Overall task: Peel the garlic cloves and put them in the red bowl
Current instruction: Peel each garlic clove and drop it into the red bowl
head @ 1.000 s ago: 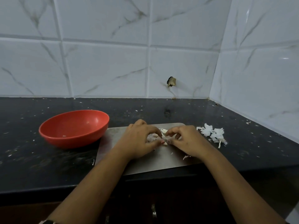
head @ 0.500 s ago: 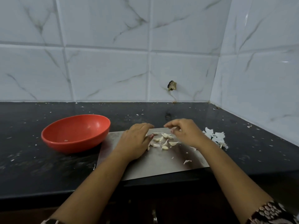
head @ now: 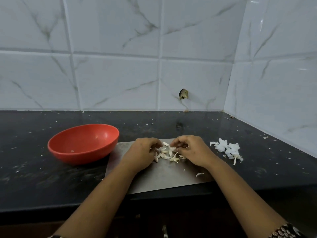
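Black speckled stone tabletop (head: 171, 124), glossy, running back to a tiled wall and into a corner on the right. Three things sit directly on it. Red bowl (head: 83, 143) at left, upright, just beside the left far corner of the metal sheet; can't tell if they touch. Flat grey metal sheet (head: 163, 179) at centre, slightly skewed, its near edge close to the tabletop's front edge. Pile of white skins (head: 227, 149) to the right of the sheet, apart from it. Small white flecks (head: 147, 124) scattered across the dark surface.
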Demonstrator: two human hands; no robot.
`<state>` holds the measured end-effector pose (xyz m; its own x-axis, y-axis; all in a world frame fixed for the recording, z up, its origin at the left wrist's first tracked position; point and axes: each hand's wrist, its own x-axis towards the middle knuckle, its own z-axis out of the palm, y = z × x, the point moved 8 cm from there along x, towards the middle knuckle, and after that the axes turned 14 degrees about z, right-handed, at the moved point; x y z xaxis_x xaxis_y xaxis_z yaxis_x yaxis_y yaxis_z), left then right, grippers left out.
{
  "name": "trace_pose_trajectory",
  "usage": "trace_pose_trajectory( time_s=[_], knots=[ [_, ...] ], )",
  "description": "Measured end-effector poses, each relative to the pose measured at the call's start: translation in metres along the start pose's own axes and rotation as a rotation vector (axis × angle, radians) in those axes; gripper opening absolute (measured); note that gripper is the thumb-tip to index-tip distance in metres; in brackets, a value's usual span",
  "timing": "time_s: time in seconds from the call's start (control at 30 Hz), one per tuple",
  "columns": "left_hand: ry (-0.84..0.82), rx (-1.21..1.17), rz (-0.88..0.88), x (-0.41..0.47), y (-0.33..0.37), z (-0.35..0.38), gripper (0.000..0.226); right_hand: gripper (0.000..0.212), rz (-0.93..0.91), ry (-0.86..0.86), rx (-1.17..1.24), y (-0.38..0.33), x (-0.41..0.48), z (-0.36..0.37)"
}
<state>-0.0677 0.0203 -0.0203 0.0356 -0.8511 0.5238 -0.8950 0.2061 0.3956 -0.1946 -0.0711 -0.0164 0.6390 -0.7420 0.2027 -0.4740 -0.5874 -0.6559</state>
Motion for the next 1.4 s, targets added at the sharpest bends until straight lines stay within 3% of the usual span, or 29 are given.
trace_pose_trajectory(
  time_s=[0.4, 0.67, 0.8, 1.03, 1.13, 1.27, 1.4],
  knots=[
    [0.099, 0.159, 0.063, -0.001, 0.012, -0.009, 0.024, 0.025, 0.013, 0.204, 0.176, 0.012, -0.002, -0.026],
    [0.094, 0.258, 0.044, -0.003, 0.012, -0.011, 0.025, 0.038, 0.062, 0.06, -0.146, 0.011, 0.002, -0.001],
    [0.087, 0.273, 0.014, -0.004, 0.01, -0.012, 0.025, 0.034, 0.087, 0.01, -0.182, 0.013, 0.004, 0.006],
    [0.076, 0.351, -0.018, -0.004, 0.007, -0.013, 0.025, 0.05, 0.217, 0.364, -0.187, 0.035, 0.006, -0.036],
    [-0.014, 0.294, -0.081, -0.004, -0.008, -0.001, 0.029, 0.044, 0.285, 0.33, -0.175, 0.045, 0.003, -0.039],
    [-0.249, 0.161, -0.026, -0.005, -0.012, 0.026, 0.077, 0.026, 0.255, 0.236, -0.271, 0.034, 0.001, -0.026],
    [-0.354, 0.25, -0.013, -0.005, -0.01, 0.033, 0.067, 0.025, 0.197, 0.164, -0.409, 0.018, 0.006, -0.01]
  ],
)
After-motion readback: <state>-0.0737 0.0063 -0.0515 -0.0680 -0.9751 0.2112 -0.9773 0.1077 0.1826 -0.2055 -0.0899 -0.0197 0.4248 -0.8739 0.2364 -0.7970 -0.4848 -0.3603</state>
